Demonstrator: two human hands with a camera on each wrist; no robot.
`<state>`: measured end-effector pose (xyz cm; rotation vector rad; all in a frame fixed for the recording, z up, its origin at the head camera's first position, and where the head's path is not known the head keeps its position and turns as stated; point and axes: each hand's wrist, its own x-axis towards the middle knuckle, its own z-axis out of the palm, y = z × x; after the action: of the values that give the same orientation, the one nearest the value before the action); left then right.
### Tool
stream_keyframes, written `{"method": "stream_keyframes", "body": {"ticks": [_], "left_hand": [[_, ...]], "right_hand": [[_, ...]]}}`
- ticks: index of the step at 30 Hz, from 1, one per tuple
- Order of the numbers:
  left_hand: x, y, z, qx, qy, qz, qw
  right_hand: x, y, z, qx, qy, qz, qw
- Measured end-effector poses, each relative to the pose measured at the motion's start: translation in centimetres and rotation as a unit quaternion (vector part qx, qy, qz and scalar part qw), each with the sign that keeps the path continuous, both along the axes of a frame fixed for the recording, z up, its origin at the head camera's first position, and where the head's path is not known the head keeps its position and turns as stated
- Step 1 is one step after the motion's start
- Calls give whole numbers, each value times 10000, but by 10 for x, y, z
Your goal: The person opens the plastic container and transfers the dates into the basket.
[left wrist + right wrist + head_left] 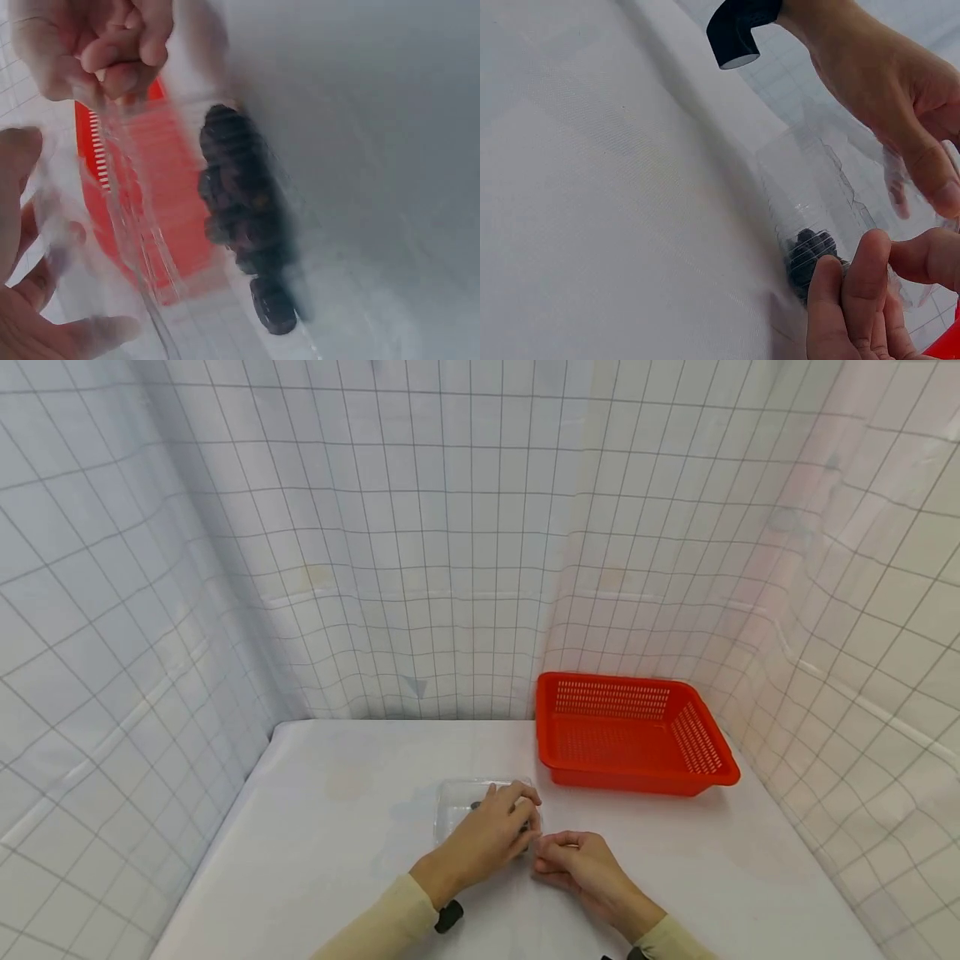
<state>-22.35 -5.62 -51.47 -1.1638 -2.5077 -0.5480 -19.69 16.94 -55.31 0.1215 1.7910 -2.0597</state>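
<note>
A clear plastic clamshell box (452,814) stands on the white table, with dark round fruits (240,195) like blueberries gathered along one side. My right hand (588,868) pinches the box's near right edge between thumb and curled fingers; the right wrist view shows this grip (870,300) beside the fruits. Over the box reaches my left hand (487,835), its thumb and fingers spread apart around the thin clear lid. In the left wrist view these fingers (37,262) are blurred, and where they touch the plastic is hard to tell.
A red plastic basket (630,777) with slotted walls sits behind and to the right of the box. White grid-patterned sheets (465,543) hang around the back and sides of the table (337,793). A black band (739,34) circles the left wrist.
</note>
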Motion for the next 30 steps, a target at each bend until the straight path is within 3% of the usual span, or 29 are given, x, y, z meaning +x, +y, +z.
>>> {"method": "stream_keyframes", "body": {"ticks": [4, 8, 18, 30], "left_hand": [[0, -7, -2, -530, 357, 186, 9978], [1, -23, -2, -663, 289, 289, 9970], [1, -70, -12, 235, -103, 289, 9993], [5, -91, -21, 558, 191, 331, 9977]], "right_hand": [[0, -1, 0, 96, 78, -12, 9999], [1, -2, 1, 279, 207, -36, 9994], [4, -2, 4, 767, 717, 92, 9944], [5, 3, 4, 876, 889, 156, 9921]]}}
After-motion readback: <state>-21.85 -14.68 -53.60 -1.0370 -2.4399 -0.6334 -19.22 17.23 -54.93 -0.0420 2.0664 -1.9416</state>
